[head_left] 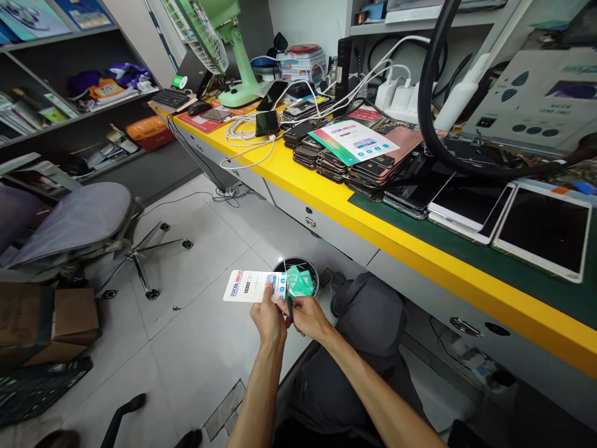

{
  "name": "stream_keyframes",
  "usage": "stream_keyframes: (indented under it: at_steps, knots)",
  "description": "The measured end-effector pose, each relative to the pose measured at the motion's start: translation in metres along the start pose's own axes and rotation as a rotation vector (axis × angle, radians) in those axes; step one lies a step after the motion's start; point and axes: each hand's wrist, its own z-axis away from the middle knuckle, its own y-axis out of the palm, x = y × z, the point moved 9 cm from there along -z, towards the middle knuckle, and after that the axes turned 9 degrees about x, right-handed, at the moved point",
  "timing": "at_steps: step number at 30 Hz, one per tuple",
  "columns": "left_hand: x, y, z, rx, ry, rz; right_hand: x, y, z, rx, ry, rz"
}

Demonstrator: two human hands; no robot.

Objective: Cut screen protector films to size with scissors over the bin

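My left hand (269, 318) grips a white printed packet (242, 286) by its right part, thumb on top. The packet lies roughly level, its free end pointing left. My right hand (305, 316) is closed around dark-handled scissors (290, 308), whose thin blade points away from me at the packet's right edge. Whether the blades are open or closed I cannot make out. Just beyond both hands, a round bin (316, 277) stands on the floor with green pieces (301, 283) in it. Both hands are over my lap, below the bench edge.
Along the yellow bench (298, 180) lie stacks of phones (308, 152), another printed packet (357, 142), tablets (543, 230) and white cables (245, 134). A green fan (242, 68) stands farther back. To the left are an office chair (84, 214) and a cardboard box (51, 320).
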Motion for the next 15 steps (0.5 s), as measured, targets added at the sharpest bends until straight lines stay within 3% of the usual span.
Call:
stream_keyframes:
  at_steps: [15]
  knots:
    - [0.0021,0.0010,0.0004,-0.020,-0.034,-0.075,0.0028,-0.0027,0.0003,-0.008,-0.056,-0.041]
